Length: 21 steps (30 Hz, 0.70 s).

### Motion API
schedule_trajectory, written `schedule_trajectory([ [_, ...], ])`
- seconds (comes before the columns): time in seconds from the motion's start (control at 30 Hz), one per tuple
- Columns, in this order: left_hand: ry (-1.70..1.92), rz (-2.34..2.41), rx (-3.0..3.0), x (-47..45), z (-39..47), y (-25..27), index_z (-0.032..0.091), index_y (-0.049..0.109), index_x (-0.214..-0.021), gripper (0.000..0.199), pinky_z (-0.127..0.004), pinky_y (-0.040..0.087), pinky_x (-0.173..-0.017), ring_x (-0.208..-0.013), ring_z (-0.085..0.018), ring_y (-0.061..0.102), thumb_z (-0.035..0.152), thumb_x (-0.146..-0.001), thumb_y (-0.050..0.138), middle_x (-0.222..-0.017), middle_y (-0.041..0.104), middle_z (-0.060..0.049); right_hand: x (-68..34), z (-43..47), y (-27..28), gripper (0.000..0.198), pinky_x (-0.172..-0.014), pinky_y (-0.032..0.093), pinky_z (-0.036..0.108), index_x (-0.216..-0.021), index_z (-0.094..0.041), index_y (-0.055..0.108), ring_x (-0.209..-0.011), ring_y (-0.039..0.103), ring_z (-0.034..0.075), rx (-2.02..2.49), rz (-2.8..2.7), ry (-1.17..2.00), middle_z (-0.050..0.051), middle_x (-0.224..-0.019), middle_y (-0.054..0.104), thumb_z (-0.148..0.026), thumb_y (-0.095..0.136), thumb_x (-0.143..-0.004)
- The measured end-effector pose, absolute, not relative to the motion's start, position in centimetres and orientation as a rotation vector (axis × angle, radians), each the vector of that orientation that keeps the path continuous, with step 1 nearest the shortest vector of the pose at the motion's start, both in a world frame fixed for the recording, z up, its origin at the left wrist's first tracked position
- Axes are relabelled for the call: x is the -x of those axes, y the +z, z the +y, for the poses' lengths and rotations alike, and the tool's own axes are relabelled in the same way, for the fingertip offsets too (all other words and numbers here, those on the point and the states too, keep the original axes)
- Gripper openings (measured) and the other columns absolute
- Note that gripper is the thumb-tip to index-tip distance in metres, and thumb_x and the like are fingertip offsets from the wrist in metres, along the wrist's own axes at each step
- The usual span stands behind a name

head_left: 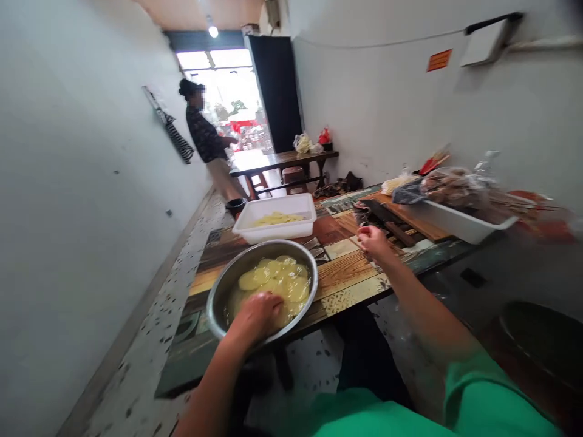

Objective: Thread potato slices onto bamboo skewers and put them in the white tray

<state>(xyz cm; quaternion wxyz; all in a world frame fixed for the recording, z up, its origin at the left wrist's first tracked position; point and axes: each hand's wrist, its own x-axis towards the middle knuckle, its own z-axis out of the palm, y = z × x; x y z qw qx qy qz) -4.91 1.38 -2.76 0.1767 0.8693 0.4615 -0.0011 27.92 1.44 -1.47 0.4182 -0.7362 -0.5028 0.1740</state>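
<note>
Pale yellow potato slices (273, 276) lie in cloudy water inside a round metal bowl (213, 303) at the table's near edge. My left hand (259, 312) reaches over the bowl's near rim, fingers curled down at the slices; what they hold is hidden. Right of the bowl, my right hand (374, 241) is held above the table with its fingers pinched together. A thin wooden skewer (347, 235) shows faintly at its fingertips. Behind the bowl stands a white plastic tub (273, 233) with some yellow pieces (277, 218) in it.
A wooden board (423, 221) and a white tray (469, 229) with plastic-wrapped food and skewers lie to the right. A dark knife-like blade (382, 213) rests near the board. A person (204, 133) stands beyond, by another table (291, 159).
</note>
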Motion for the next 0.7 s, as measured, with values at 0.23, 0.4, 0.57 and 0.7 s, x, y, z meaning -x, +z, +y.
schedule_trajectory([
  [0.23, 0.192, 1.724, -2.364, 6.7, 3.4, -2.4, 0.018, 0.069, -0.1, 0.032, -0.033, 0.041, -0.091, -0.104, -0.029, 0.059, 0.031, -0.07, 0.072, -0.101, 0.068, -0.015, -21.6, -6.8, -4.3, 0.032, -0.029, 0.023, 0.018, -0.109, -0.019, 0.054, -0.033, 0.034, 0.003, 1.301, -1.048, 1.01, -0.004, -0.072, 0.056, -0.04, 0.057, -0.085],
  [0.4, -0.042, 1.6, -2.417, 5.6, 4.9, -1.7, 0.018, 0.064, -0.111, 0.052, -0.032, 0.043, -0.089, -0.104, -0.027, 0.059, 0.028, -0.062, 0.077, -0.106, 0.067, -0.013, -19.2, -9.4, -4.8, 0.033, -0.028, 0.023, 0.016, -0.1, -0.018, 0.064, -0.031, 0.038, 0.004, 1.104, -0.847, 1.29, -0.002, -0.064, 0.061, -0.038, 0.073, -0.076],
  [0.57, -0.23, 1.313, -2.581, 3.8, 5.5, -1.4, 0.013, 0.067, -0.11, 0.042, -0.029, 0.046, -0.078, -0.091, -0.024, 0.061, 0.022, -0.069, 0.067, -0.099, 0.069, -0.013, -18.2, -10.6, -4.5, 0.031, -0.028, 0.023, 0.015, -0.097, -0.018, 0.065, -0.03, 0.037, 0.003, 1.088, -0.888, 1.35, -0.003, -0.06, 0.061, -0.04, 0.073, -0.077],
  [0.7, 0.031, 1.329, -2.476, 5.2, 6.0, -1.2, 0.013, 0.074, -0.09, 0.026, -0.026, 0.042, -0.067, -0.075, -0.019, 0.06, 0.022, -0.08, 0.052, -0.081, 0.071, -0.008, -17.1, -11.8, -4.7, 0.034, -0.03, 0.026, 0.016, -0.096, -0.017, 0.062, -0.031, 0.041, 0.005, 1.15, -1.007, 1.392, -0.001, -0.057, 0.062, -0.046, 0.069, -0.08],
])
